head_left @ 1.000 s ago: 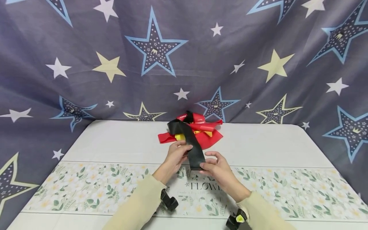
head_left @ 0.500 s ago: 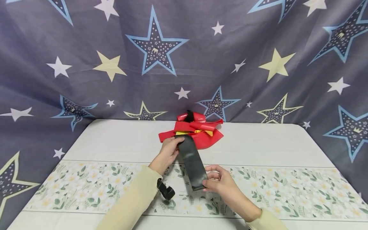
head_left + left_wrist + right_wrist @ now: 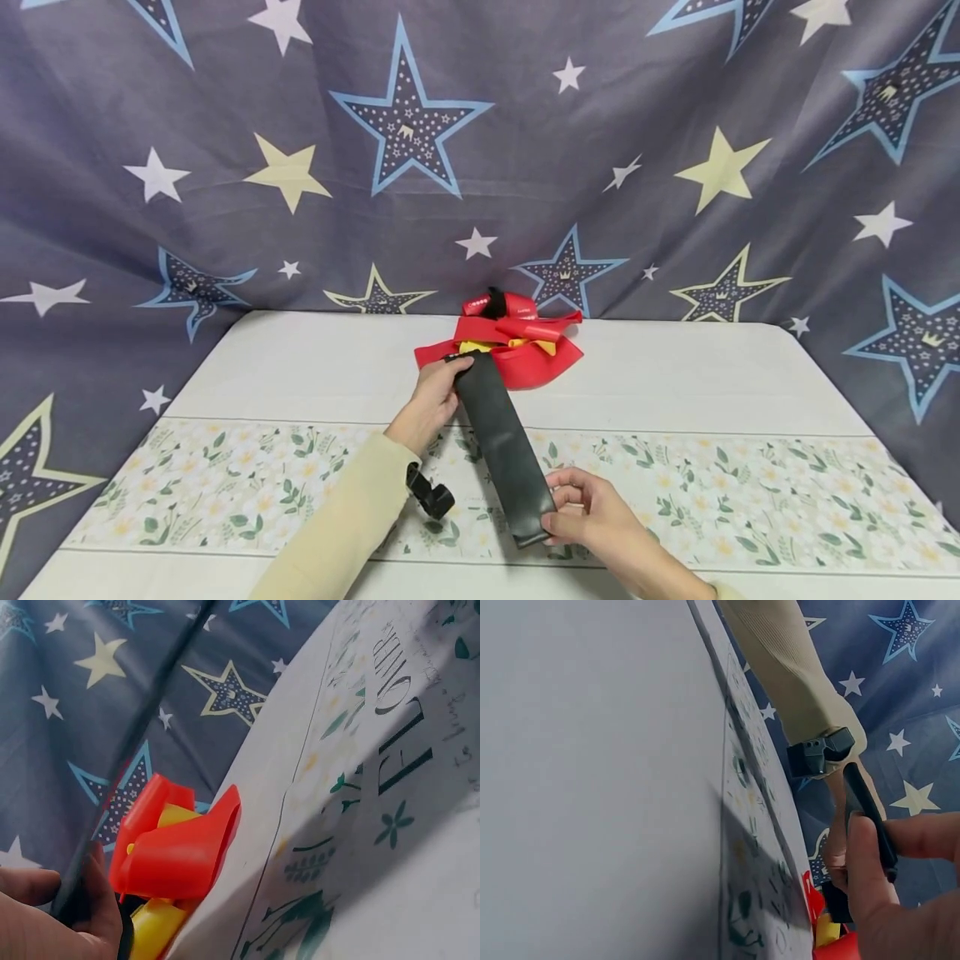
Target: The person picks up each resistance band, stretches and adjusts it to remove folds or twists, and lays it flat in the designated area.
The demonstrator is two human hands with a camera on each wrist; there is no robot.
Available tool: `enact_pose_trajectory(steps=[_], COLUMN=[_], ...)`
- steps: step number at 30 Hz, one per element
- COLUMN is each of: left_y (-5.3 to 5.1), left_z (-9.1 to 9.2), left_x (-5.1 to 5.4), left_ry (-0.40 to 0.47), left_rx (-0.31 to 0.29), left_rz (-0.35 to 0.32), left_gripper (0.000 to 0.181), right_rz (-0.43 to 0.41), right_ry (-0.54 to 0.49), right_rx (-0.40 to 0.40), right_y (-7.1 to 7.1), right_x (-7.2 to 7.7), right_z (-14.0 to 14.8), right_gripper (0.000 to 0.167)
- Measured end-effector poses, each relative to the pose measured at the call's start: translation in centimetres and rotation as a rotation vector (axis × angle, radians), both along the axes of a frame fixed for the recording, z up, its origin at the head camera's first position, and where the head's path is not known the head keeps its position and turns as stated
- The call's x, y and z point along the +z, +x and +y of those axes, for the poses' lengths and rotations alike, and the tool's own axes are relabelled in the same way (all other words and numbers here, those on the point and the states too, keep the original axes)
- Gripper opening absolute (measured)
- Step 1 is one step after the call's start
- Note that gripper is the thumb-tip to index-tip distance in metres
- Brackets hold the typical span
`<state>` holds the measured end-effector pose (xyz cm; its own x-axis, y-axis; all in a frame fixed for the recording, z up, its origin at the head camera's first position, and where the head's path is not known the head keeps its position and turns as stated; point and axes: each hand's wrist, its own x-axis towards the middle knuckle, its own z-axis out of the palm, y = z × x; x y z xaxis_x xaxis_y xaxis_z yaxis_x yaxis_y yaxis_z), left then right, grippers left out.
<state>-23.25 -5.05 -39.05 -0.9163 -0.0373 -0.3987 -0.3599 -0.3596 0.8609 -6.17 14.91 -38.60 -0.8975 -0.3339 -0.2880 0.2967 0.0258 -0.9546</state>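
Note:
A flat black band stretches between both hands above the table, slanting from upper left to lower right. My left hand pinches its far end, thumb on top; the left wrist view shows the band edge-on from that hand. Down at the near end, my right hand pinches the band's right edge between thumb and fingers, also seen in the right wrist view, where the hand grips the dark end. Just behind the left hand lie red bands with yellow pieces among them.
The white table carries a flowered strip across its front half. A dark curtain printed with stars hangs behind the table. At the back, a red rolled band touches a black piece.
The right hand has moved toward the front and right with the near end, and the band now lies longer and straighter. My left hand has shifted slightly left and back, off the pile's middle.

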Motion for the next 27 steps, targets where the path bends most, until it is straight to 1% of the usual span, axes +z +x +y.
enact_pose_trajectory(steps=[1, 5, 7, 8, 13, 15, 17, 19, 21, 24, 27], left_y=[0.0, -0.2, -0.4, -0.5, -0.9, -1.0, -1.0, -1.0, -0.7, 0.0, 0.8], left_z=[0.0, -0.4, -0.7, -0.8, -1.5, -1.9, -2.4, -3.2, -4.1, -5.6, -7.1], left_x=[0.0, 0.1, 0.1, 0.2, 0.3, 0.4, 0.5, 0.6, 0.7, 0.8, 0.8], left_ry=[-0.017, -0.079, -0.089, -0.095, -0.058, -0.041, -0.044, -0.047, -0.079, -0.135, -0.19], left_rx=[-0.004, 0.007, 0.017, 0.024, 0.034, 0.04, 0.044, 0.038, 0.03, -0.002, -0.034], left_rz=[0.017, 0.078, 0.098, 0.1, 0.103, 0.097, 0.094, 0.1, 0.108, 0.119, 0.116], left_gripper=[0.042, 0.024, 0.02, 0.019, 0.027, 0.024, 0.018, 0.014, 0.012, 0.014, 0.017], right_rz=[-0.014, -0.052, -0.06, -0.061, -0.057, -0.07, -0.082, -0.093, -0.095, -0.094, -0.098], right_ry=[-0.003, -0.012, -0.006, -0.005, 0.011, 0.015, 0.024, 0.039, 0.067, 0.114, 0.151], right_rx=[0.009, 0.067, 0.092, 0.097, 0.106, 0.1, 0.087, 0.064, 0.038, -0.012, -0.084], right_y=[0.1, 0.6, 0.8, 0.8, 0.9, 0.8, 0.5, 0.1, -0.6, -2.0, -3.6], right_x=[-0.1, -0.6, -0.8, -0.9, -1.4, -1.5, -1.6, -1.6, -1.7, -1.7, -1.8], right_z=[0.1, 0.8, 1.1, 1.3, 2.1, 2.4, 2.8, 3.3, 4.0, 5.4, 6.7], right_gripper=[0.047, 0.043, 0.042, 0.042, 0.038, 0.034, 0.032, 0.031, 0.03, 0.03, 0.025])
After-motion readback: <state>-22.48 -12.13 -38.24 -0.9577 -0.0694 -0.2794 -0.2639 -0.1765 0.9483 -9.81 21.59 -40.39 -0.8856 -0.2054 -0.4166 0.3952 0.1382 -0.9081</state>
